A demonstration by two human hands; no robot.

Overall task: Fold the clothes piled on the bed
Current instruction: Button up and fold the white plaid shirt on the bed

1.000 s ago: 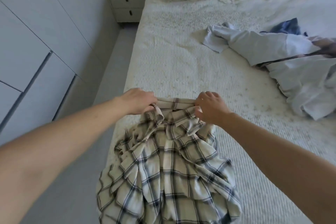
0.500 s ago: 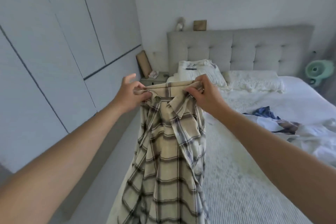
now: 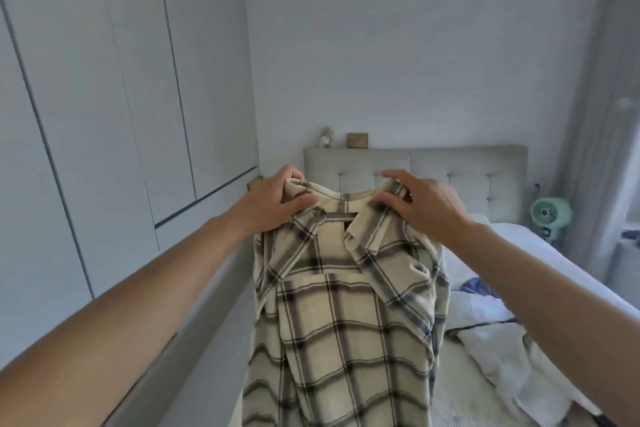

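One head-worn view faces forward, close behind raised arms, toward the headboard [image 3: 467, 166].

A home bedroom: padded headboard [image 3: 450, 166], bed [image 3: 554, 263], fitted wardrobes [image 3: 104, 114].

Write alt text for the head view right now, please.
Both hands, the left hand and the right hand, grip a cream plaid shirt by its shoulders, holding it up so it hangs in front of the bed. More clothes lie piled on the bed to the right.
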